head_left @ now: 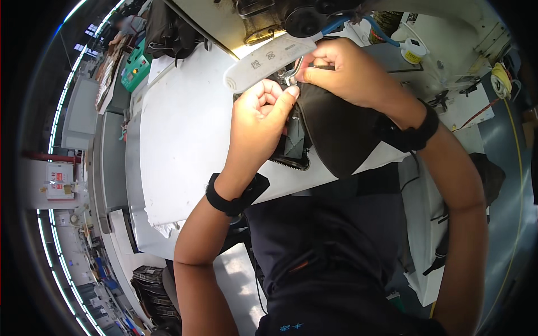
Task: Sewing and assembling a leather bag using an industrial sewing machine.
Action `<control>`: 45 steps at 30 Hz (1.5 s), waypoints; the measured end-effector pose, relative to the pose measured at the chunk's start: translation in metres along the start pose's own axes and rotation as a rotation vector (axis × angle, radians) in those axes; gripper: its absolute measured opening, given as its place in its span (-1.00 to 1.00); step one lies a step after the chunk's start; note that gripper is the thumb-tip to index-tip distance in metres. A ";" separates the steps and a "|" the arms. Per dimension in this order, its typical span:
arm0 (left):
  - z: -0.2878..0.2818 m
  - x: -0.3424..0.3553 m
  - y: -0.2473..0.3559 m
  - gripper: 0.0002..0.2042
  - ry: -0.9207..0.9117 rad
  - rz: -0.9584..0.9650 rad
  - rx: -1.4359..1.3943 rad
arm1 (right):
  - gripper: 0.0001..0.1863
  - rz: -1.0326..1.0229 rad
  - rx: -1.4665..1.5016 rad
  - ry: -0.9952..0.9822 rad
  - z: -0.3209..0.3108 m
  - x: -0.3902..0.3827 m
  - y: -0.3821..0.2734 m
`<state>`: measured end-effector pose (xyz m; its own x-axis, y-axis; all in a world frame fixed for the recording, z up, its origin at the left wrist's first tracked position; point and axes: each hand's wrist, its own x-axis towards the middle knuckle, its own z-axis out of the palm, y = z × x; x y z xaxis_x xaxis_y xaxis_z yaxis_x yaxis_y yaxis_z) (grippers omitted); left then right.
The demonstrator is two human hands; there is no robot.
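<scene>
A black fabric piece (pixel 339 131) with a zipper edge (pixel 297 163) and a grey inner panel (pixel 294 139) lies under the sewing machine's needle area (pixel 290 77). My left hand (pixel 255 120) is closed, thumb and forefinger pinching the fabric edge just in front of the presser foot. On the far right side of the foot, my right hand (pixel 348 70) is also closed. Its fingertips pinch a dark edge of the same fabric. The exact spot under the foot is partly hidden by my fingers and a long white cover (pixel 269 63).
The sewing machine (pixel 305 19) overhangs the white worktable (pixel 185 134). Dark bags (pixel 172 31) and a green box (pixel 136 67) stand at the far left. A blue hose (pixel 376 31) runs behind my right hand. Dark striped material (pixel 154 294) sits at lower left.
</scene>
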<state>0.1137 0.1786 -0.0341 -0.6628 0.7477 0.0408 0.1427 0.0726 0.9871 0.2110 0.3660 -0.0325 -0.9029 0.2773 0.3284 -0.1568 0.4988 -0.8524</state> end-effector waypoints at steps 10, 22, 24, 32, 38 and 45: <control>0.023 -0.014 -0.020 -0.86 0.175 0.241 -0.095 | -0.82 -0.037 0.028 -0.039 0.003 -0.001 0.002; -0.019 -0.024 -0.013 -0.63 0.129 0.890 0.854 | -0.80 0.020 -0.014 -0.066 -0.001 -0.001 0.000; -0.015 -0.021 -0.017 -0.63 0.147 0.922 0.851 | -0.80 -0.004 0.017 -0.051 0.000 -0.001 -0.001; -0.016 -0.013 -0.031 -0.67 0.183 1.061 0.757 | -0.84 -0.002 0.199 -0.081 0.002 0.003 0.003; -0.010 -0.014 -0.031 -0.66 0.153 1.026 0.773 | -0.85 -0.008 0.077 -0.113 -0.003 0.003 0.000; -0.008 -0.022 -0.022 -0.67 0.136 0.955 0.788 | -0.85 0.091 -0.002 -0.068 -0.002 0.001 -0.016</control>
<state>0.1195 0.1555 -0.0550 -0.1153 0.6481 0.7528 0.9798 -0.0506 0.1937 0.2132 0.3605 -0.0178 -0.9385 0.2649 0.2215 -0.0725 0.4759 -0.8765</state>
